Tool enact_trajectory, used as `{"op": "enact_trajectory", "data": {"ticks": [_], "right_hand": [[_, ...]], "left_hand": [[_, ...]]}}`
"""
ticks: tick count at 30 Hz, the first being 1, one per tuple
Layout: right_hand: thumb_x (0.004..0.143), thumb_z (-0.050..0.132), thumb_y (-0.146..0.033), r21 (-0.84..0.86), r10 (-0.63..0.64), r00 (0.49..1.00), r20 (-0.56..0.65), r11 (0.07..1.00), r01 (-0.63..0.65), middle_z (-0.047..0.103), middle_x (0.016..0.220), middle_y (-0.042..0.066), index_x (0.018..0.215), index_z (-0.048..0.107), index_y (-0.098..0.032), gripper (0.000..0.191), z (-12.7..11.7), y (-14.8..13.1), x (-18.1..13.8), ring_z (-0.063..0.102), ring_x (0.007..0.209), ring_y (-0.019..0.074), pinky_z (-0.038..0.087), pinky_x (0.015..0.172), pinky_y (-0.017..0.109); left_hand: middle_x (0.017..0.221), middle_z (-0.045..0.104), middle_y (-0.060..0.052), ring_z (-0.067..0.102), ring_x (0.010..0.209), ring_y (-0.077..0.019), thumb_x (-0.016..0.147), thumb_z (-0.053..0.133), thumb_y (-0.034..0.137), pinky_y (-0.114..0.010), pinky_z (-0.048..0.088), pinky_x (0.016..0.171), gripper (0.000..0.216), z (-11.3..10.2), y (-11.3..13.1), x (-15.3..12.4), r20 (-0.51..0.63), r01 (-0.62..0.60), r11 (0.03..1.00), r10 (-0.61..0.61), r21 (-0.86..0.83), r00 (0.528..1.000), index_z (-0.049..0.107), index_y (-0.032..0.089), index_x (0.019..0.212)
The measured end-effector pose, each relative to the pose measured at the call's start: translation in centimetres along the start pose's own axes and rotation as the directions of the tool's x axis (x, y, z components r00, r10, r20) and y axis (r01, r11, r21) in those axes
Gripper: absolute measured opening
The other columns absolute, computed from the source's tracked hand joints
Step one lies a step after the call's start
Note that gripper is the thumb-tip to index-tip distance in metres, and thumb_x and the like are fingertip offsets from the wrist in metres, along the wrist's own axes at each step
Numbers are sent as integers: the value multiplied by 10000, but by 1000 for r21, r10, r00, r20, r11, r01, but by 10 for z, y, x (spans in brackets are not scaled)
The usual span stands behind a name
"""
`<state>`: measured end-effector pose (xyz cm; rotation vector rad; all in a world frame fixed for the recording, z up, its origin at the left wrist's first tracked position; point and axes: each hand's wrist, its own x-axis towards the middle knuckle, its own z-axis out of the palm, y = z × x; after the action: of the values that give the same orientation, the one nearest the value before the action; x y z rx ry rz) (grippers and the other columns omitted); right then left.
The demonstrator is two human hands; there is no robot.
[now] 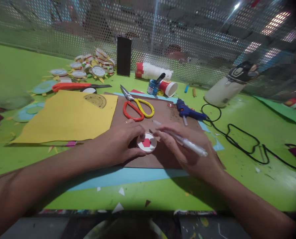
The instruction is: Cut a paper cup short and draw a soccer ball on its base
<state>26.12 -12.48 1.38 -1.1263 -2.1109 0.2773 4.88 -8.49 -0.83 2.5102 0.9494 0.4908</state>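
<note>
My left hand [126, 141] is closed on the rim of a small white disc [152, 146], its thumb and fingers pinching the left side. A red many-sided patch [145, 143] sits in the middle of the disc. My right hand [190, 149] is closed, with a clear-barrelled pen [189, 145] lying slanted across its fingers. By its fingertips a small dark pointed piece [151, 131] shows at the disc's upper edge; I cannot tell whether it is pinched. Just beyond the hands, scissors [137, 105] with one red and one yellow handle lie on brown board [163, 113].
Yellow paper [73, 116] with a protractor [95, 100] lies left. A blue glue gun [190, 112] with a looping black cord [240, 146] is right, near a bottle [220, 89]. Behind are stacked cups [155, 71], a paint jar [153, 88], a phone [123, 56] and decorated discs [98, 70].
</note>
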Motion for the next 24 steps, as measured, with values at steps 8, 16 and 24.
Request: {"op": "enact_trajectory", "data": {"ticks": [8,16,24], "right_hand": [[913,530,-189,82,-33,995,90,996,26,738,1001,80,1072,649,-182,198,9,8,-3,685,872,199,544,738,330],[906,506,-131,50,-101,993,68,994,97,734,915,101,1048,669,-153,218,13,9,-4,641,769,197,485,647,306],[895,518,-105,33,-86,992,97,996,83,703,820,65,1037,666,-170,216,14,8,-5,566,700,180,437,600,283]], "left_hand": [[945,635,-62,556,894,-211,870,603,414,-317,437,743,289,0,-1,-1,1,17,999,-17,-28,1000,621,183,1043],[845,622,-37,544,802,-196,848,627,408,-282,391,642,282,0,1,0,0,55,998,-55,-9,998,621,181,1015],[837,614,-31,545,756,-176,827,646,412,-272,399,619,279,1,2,-2,-11,83,996,-83,-13,996,617,177,975]]}}
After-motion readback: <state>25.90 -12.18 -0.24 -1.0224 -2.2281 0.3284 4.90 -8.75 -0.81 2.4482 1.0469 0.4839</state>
